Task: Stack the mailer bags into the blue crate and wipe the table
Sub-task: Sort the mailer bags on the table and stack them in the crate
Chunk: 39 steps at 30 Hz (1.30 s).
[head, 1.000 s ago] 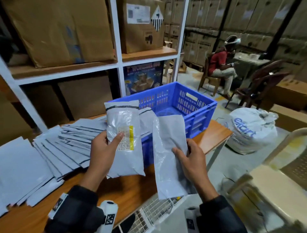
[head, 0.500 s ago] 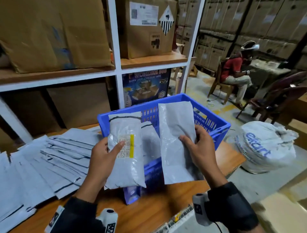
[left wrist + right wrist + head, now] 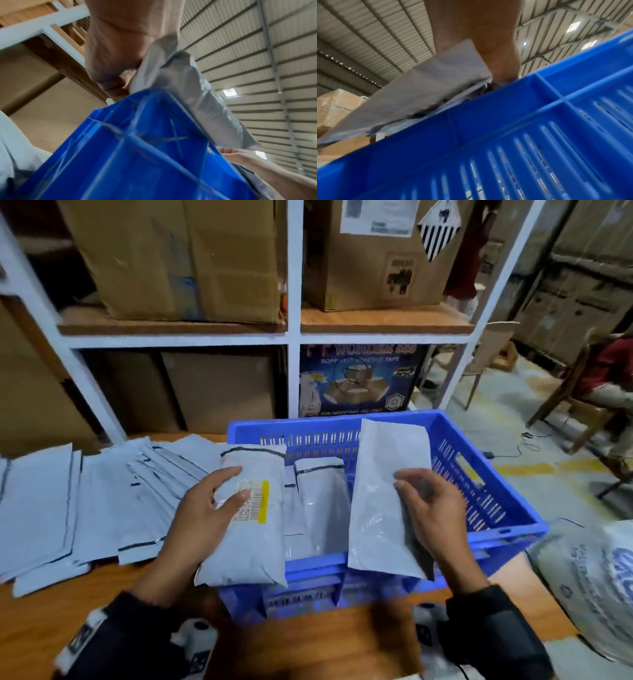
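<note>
My left hand (image 3: 205,508) pinches a labelled mailer bag (image 3: 250,529) and my right hand (image 3: 431,508) clasps a plain mailer bag (image 3: 380,501), both over the blue crate (image 3: 496,508).

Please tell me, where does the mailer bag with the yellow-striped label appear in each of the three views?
Head: the labelled bag is left of centre, held by the left hand over the near-left corner of the blue crate.
Left wrist: the same bag runs from the centre toward the lower right, its label not visible.
Right wrist: not in view; only the plain bag shows.
Shared landmark: the blue crate.
</note>
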{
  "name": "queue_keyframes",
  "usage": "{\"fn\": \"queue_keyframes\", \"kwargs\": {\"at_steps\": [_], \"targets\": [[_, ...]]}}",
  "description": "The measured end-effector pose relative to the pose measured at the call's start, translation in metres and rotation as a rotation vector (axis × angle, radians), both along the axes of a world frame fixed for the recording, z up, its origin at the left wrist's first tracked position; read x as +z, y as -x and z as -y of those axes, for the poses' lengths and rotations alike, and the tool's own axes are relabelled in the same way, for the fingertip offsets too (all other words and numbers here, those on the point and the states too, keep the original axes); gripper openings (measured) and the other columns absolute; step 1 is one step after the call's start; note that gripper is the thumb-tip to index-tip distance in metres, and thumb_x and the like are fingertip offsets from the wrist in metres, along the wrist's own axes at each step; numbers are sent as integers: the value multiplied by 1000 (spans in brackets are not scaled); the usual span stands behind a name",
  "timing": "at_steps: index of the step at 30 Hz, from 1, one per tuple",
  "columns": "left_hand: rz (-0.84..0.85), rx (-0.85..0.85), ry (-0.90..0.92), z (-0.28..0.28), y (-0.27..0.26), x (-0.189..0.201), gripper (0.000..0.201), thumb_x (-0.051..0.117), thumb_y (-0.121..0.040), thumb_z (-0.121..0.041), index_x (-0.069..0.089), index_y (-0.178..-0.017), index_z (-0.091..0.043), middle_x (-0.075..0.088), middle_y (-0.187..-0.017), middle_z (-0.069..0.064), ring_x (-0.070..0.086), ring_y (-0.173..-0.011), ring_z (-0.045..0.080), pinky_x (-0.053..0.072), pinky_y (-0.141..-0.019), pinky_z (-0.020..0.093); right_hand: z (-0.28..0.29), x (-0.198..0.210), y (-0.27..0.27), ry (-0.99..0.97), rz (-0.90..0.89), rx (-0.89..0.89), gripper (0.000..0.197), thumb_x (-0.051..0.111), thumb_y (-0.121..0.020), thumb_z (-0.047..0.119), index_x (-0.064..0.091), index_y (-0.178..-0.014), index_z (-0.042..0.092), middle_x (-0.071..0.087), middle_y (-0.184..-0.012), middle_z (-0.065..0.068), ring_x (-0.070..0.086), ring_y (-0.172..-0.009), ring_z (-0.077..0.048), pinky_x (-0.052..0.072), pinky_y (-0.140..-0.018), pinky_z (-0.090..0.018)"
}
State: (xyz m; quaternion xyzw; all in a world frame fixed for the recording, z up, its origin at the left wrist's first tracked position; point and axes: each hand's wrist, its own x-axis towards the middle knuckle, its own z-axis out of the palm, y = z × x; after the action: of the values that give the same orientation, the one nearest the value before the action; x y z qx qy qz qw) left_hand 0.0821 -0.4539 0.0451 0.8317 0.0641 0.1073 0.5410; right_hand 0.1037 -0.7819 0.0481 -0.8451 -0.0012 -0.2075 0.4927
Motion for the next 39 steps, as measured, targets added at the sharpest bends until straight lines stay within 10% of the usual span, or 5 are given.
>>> {"fn": "queue_keyframes", "kwargs": {"at_steps": [6, 12, 22, 26, 39], "targets": [[-113, 33, -167, 12, -1, 28, 32, 71, -88, -16, 66, -118, -24, 62, -127, -3, 58, -114, 10, 43, -98, 23, 29, -8, -24, -40, -81, 179, 25, 67, -84, 5, 73, -94, 27, 72, -95, 17, 63, -89, 3, 50, -83, -23], [-286, 38, -259, 36, -30, 75, 35, 68, -88, -3, 60, -120, -17, 56, -77, 4, 45, -37, 3, 33, -35, 14, 30, -18, -25, -35, -74, 262, 24, 67, -85, 7, 72, -100, 25, 71, -99, 13, 64, -91, 0, 48, -84, -22], [-733, -171, -818, 95, -108, 68, 14, 65, -88, -4, 63, -102, -3, 60, -67, 5, 55, -59, 18, 48, -52, 28, 30, -22, -20, 34, 27, 211, 17, 69, -86, 13, 70, -100, 23, 69, -91, 12, 61, -84, -9, 38, -74, -19], [-662, -207, -1278, 97, -110, 50, 33, 63, -85, -11, 62, -118, -6, 63, -117, 14, 61, -111, 30, 50, -85, 34, 30, -22, -21, 41, 38, 216, 17, 70, -86, 14, 71, -101, 23, 72, -97, 9, 65, -87, -14, 38, -74, -19], [-959, -472, -1168, 116, -104, 18, 29, 79, -78, -29, 63, -99, -16, 66, -92, 1, 55, -71, 14, 41, -72, 24, 31, -21, -26, 37, -59, 253, 28, 72, -84, 16, 71, -111, 22, 72, -110, 8, 65, -107, -13, 49, -95, -29]]}}
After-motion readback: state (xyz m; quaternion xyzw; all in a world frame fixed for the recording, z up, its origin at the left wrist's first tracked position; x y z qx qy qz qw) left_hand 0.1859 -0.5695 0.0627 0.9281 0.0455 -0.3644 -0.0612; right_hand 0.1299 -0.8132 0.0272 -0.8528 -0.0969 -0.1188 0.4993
